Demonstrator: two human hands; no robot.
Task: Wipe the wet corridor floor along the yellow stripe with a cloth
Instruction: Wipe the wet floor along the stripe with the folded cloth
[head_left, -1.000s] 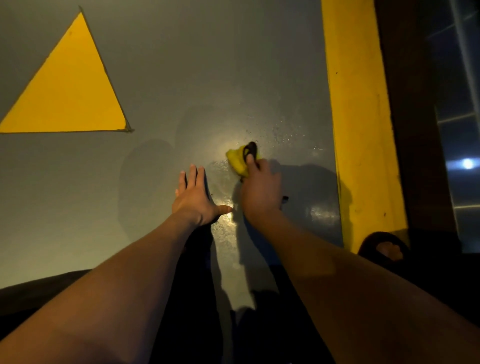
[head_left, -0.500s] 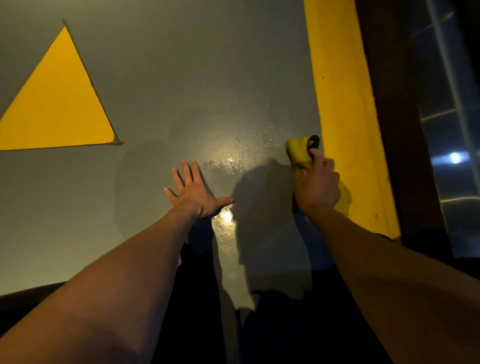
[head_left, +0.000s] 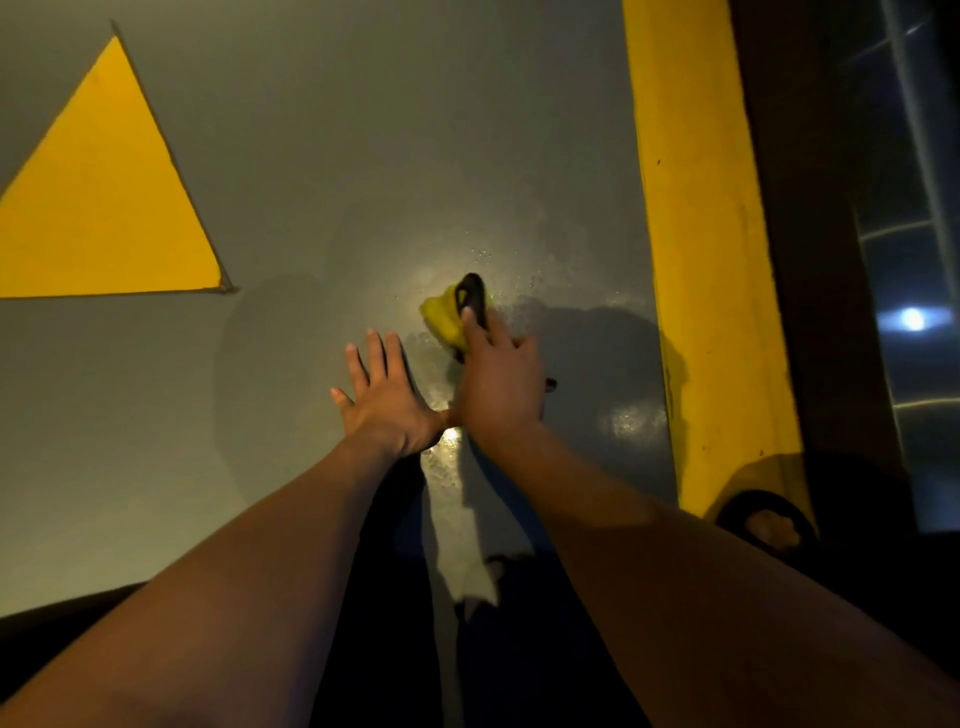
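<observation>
A yellow cloth (head_left: 441, 318) with a dark loop at its top lies pressed on the grey floor (head_left: 363, 156), under the fingers of my right hand (head_left: 496, 384), which is shut on it. The cloth sits on a shiny wet patch (head_left: 631, 418) with small droplets, well left of the yellow stripe (head_left: 696, 234). My left hand (head_left: 387, 402) rests flat on the floor with fingers spread, just left of my right hand, its thumb touching my right wrist.
A yellow triangle (head_left: 104, 208) is painted on the floor at the left. Right of the stripe runs a dark brown edge (head_left: 810, 208) with glass panels beyond. A foot in a dark sandal (head_left: 766, 525) sits at the stripe's near end. My dark-clothed legs fill the bottom.
My right hand has slid the cloth leftward from beside the yellow stripe back to the middle of the wet patch, close to my left hand. My left hand stays planted.
</observation>
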